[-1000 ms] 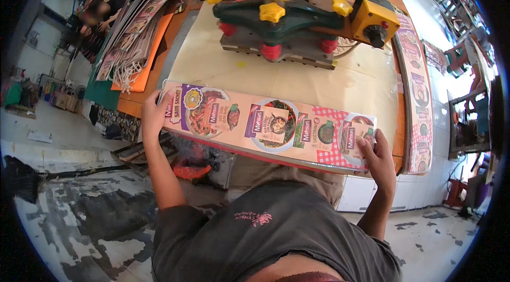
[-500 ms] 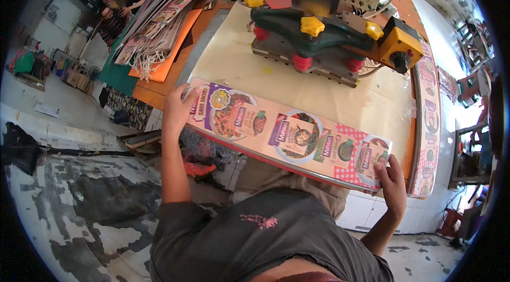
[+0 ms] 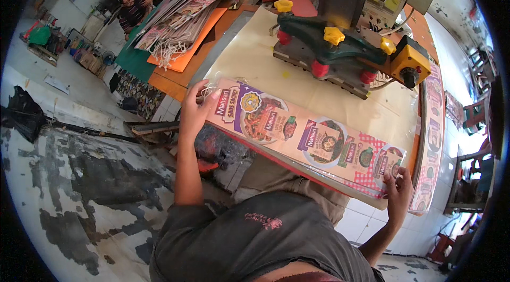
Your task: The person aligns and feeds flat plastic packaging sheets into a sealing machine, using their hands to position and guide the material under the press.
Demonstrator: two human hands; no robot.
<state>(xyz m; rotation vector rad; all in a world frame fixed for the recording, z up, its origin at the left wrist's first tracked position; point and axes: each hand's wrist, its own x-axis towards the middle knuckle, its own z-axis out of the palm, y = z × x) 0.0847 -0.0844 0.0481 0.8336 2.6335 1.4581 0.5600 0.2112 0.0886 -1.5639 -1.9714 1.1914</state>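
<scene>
A long pink printed display strip [image 3: 289, 138] with food pictures lies slantwise along the near edge of the worktable, in front of me. Clear plastic shows along its edges. My left hand [image 3: 195, 109] is closed on its left end, where a loop of white string [image 3: 209, 91] shows by the fingers. At the other end my right hand [image 3: 398, 189] pinches the near right corner, thumb on top. Just beyond the strip stands a press machine [image 3: 329, 51] with a dark green clamp bar, yellow knobs and red feet, over a cream sheet [image 3: 249, 59].
A stack of similar printed strips [image 3: 196, 8] with white strings lies far left, on an orange sheet [image 3: 204, 37]. Another printed strip [image 3: 429, 160] lies along the table's right side. A yellow control box [image 3: 411, 61] juts out by the press. Two people [image 3: 141, 0] are in the far left background.
The whole view has shifted, so table, press and strip appear farther right and slightly lower. Both hands keep hold of the strip's ends. The string by my left hand now shows more clearly.
</scene>
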